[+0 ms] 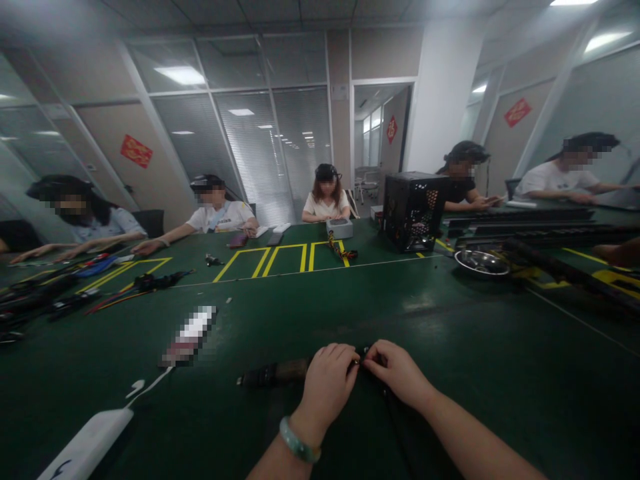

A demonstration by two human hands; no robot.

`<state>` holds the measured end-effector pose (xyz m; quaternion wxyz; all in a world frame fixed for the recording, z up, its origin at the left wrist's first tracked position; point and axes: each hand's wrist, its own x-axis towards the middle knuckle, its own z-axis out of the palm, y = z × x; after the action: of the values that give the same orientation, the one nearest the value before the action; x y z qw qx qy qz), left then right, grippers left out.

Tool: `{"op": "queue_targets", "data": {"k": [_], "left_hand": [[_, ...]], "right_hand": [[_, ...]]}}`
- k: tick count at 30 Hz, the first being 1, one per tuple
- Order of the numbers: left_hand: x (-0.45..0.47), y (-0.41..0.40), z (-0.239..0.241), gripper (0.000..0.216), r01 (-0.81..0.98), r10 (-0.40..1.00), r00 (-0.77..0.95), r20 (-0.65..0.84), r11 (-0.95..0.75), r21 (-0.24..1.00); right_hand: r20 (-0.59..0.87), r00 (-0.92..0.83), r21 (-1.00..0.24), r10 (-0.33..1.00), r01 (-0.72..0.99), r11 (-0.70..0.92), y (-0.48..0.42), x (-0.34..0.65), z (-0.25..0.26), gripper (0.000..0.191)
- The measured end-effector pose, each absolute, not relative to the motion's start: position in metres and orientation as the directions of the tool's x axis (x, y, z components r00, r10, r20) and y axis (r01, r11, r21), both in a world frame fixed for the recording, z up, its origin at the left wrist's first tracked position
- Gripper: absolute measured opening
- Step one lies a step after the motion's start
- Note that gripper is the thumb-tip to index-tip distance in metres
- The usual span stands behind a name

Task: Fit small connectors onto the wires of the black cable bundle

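Note:
My left hand (327,383), with a pale green bangle at the wrist, lies curled over the right end of a dark tube-like tool (273,375). The tool has a brownish middle and a small metal tip pointing left. My right hand (397,373) is close beside it, thumb and fingertips pinched together at a small black part whose shape is mostly hidden. The fingertips of both hands nearly meet. Below the right hand a thin black cable or strip (397,423) runs toward me over the green table (280,313).
A white power strip (87,443) and a white cable are at the lower left. Dark cables and connectors (155,280) lie farther left. A metal bowl (483,270), a black computer case (407,213) and long black rails (520,227) stand right. Several people sit around the table.

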<state>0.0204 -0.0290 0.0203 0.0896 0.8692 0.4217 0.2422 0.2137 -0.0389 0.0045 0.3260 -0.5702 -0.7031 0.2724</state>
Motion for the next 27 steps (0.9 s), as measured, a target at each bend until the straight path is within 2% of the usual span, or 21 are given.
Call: {"op": "queue_targets", "data": {"k": [27], "left_hand": [[0.0222, -0.0291, 0.0211, 0.012, 0.709, 0.773, 0.538, 0.337, -0.631, 0.317]], "right_hand": [[0.125, -0.131, -0.745, 0.983, 0.642, 0.181, -0.0402, 0.213, 0.0093, 0.012]]}}
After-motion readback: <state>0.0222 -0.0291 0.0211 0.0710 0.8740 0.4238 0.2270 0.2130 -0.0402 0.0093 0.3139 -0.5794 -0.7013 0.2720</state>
